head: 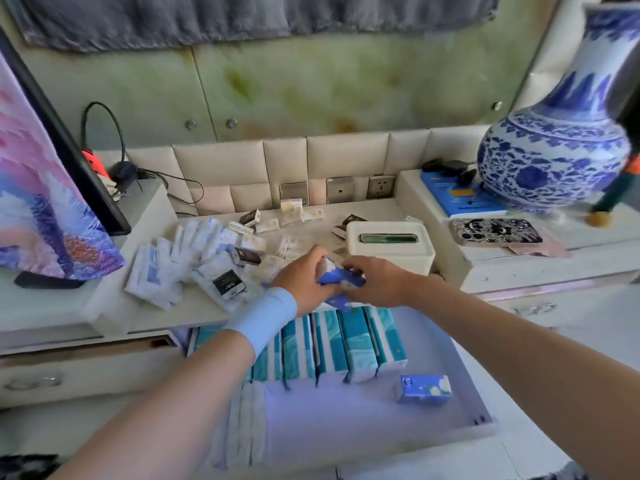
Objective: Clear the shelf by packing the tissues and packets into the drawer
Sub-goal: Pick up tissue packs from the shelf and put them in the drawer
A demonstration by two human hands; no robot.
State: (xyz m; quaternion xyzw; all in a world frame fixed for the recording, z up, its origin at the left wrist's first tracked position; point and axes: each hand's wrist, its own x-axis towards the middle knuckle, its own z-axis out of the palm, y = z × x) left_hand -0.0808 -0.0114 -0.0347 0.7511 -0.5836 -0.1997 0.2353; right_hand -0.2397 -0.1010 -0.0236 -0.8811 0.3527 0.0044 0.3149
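Note:
My left hand and my right hand meet at the shelf's front edge, both closed on blue tissue packs with white flowers. Below them the open drawer holds a row of teal tissue packs standing side by side, one small blue pack at the right and some white packets at the left. On the shelf lie several white-and-blue tissue packets and several small cream and black packets.
A white tissue box stands right of my hands. A large blue-and-white vase and a phone sit on the raised ledge at right. A screen and cables are at left. Wall sockets line the back.

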